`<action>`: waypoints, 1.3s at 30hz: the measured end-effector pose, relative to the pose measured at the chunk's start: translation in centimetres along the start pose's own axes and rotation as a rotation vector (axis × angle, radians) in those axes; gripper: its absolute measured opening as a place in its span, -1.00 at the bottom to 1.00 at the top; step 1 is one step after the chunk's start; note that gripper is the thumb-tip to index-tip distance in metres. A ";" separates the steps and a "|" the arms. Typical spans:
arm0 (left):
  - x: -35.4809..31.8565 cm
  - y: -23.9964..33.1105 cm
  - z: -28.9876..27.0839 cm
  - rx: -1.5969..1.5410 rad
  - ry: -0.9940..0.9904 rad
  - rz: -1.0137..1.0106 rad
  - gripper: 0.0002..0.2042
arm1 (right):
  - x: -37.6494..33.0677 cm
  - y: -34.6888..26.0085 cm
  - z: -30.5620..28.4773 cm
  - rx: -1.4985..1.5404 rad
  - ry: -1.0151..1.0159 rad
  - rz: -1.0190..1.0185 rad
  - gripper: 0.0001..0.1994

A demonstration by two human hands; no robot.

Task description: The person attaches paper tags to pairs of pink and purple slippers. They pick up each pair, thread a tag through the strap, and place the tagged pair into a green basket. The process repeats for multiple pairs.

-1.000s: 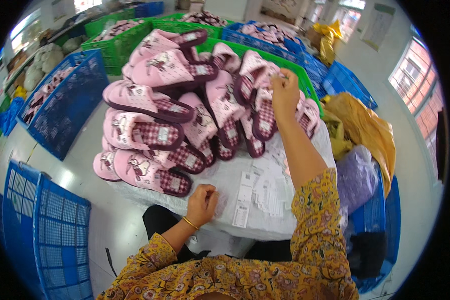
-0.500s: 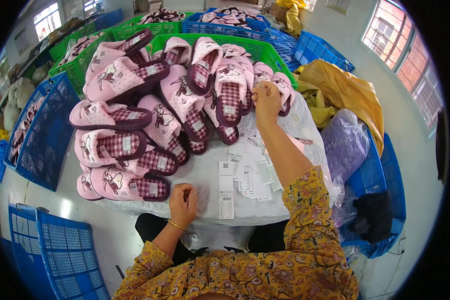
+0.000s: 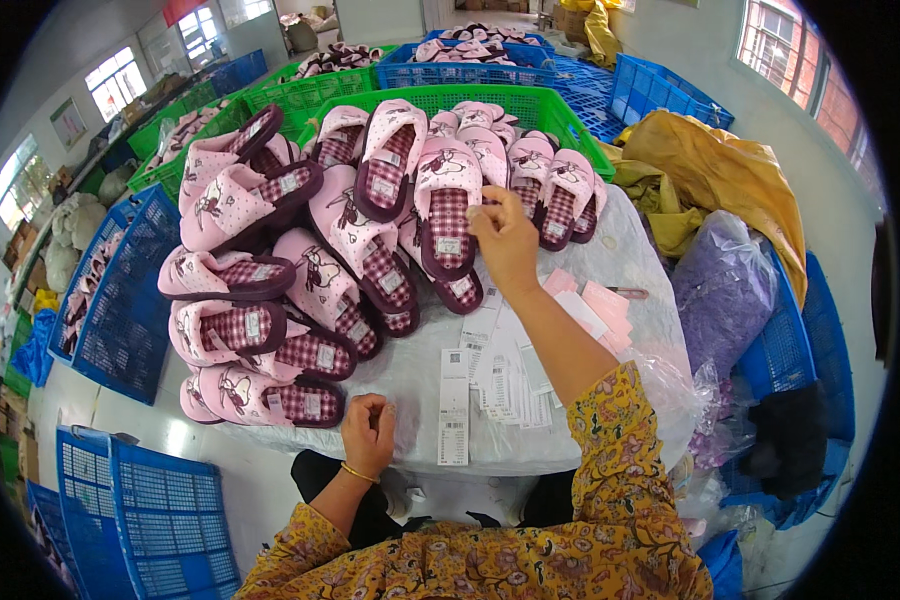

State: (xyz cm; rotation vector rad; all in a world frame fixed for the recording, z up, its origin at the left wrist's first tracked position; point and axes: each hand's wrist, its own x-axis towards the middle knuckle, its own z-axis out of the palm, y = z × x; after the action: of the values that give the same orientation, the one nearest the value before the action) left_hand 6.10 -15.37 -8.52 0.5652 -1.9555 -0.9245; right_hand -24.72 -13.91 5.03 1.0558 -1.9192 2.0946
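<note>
Pink slippers (image 3: 448, 215) with maroon checked insoles are heaped over the left and far side of the table. My right hand (image 3: 508, 245) is raised beside the right edge of one slipper, its thumb and fingers pinched together; whether it touches the slipper or holds something small, I cannot make out. At the near table edge my left hand (image 3: 368, 438) rests with curled fingers, their inside hidden. Between my arms lie white printed label strips (image 3: 454, 405) and a fan of more white labels (image 3: 510, 390). Pink cards (image 3: 607, 312) lie beyond my right forearm.
A small red-handled tool (image 3: 630, 293) lies by the pink cards. A green crate (image 3: 560, 110) stands behind the slippers. Blue crates (image 3: 120, 290) stand at the left. A clear bag of purple material (image 3: 722, 280) and yellow sacking (image 3: 720, 160) border the right side.
My right hand has moved left and nearer, from the right-hand slippers to the slipper in the middle. The pink cards have come into fuller view. My left hand stays curled at the edge.
</note>
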 end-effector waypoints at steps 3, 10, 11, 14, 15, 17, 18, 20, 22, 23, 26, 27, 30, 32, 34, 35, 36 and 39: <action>-0.1 -0.1 -0.1 0.040 -0.012 -0.025 -0.86 | -0.8 -1.4 0.9 -0.094 -0.135 -0.030 -0.48; 0.3 0.5 0.2 0.118 -0.028 0.008 -0.86 | 1.1 -0.6 3.2 -0.116 -0.256 -0.073 -0.31; 0.2 0.5 0.2 0.130 -0.031 0.010 -0.85 | 1.6 -0.9 3.4 -0.125 -0.293 -0.032 -0.32; 0.2 0.5 0.0 0.161 -0.038 0.019 -0.85 | 2.1 -1.5 4.3 -0.030 -0.194 0.029 -0.35; 0.3 0.8 0.1 0.168 -0.036 0.022 -0.85 | 2.3 -1.7 4.7 0.021 -0.126 0.038 -0.35; 0.4 1.0 0.1 0.178 -0.034 0.021 -0.85 | 3.3 -0.6 5.9 0.026 0.021 -0.084 -0.36; 0.3 0.7 0.2 0.175 -0.036 0.014 -0.85 | 3.8 -1.2 6.2 0.032 0.050 -0.136 -0.35; 0.2 0.7 0.4 0.160 -0.044 0.003 -0.85 | 5.5 -0.7 6.9 0.065 0.014 -0.074 -0.34; 0.4 0.9 0.3 0.148 -0.044 -0.016 -0.85 | 6.9 -0.3 8.0 -0.108 0.050 -0.156 -0.30; 0.3 0.9 0.3 0.144 -0.044 -0.017 -0.86 | 7.2 -0.6 8.5 -0.165 0.080 -0.135 -0.30; 0.3 1.2 0.0 0.151 -0.048 -0.025 -0.87 | 7.9 -1.7 9.8 -0.301 0.138 -0.006 -0.31; 0.4 1.4 -0.1 0.166 -0.051 -0.029 -0.87 | 8.2 -2.1 10.0 -0.323 0.137 0.080 -0.32; 0.5 0.9 0.0 0.168 -0.046 0.044 -0.86 | 10.2 -1.2 9.5 -0.398 0.088 0.182 -0.54; 0.6 1.2 0.0 0.158 -0.068 0.012 -0.85 | 11.0 -1.0 9.2 -0.425 0.040 0.158 -0.64; 0.8 0.8 0.2 0.171 -0.066 0.051 -0.84 | 10.6 -1.5 8.9 -0.454 0.204 0.064 -0.73; 1.0 0.9 0.3 0.166 -0.057 0.065 -0.85 | 10.0 -2.2 8.1 -0.456 0.224 0.013 -0.73; 0.8 1.0 0.2 0.168 -0.048 0.068 -0.85 | 8.9 -2.8 7.5 -0.454 0.234 -0.030 -0.73; 0.5 0.4 0.0 0.138 -0.023 0.043 -0.86 | 4.2 -4.2 4.4 -0.368 0.222 -0.180 -0.73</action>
State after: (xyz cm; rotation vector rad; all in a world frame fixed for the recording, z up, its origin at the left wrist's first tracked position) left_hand 5.80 -15.44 -7.93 0.5913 -2.0548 -0.7770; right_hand -23.88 -18.62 10.68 0.8415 -1.9177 1.6057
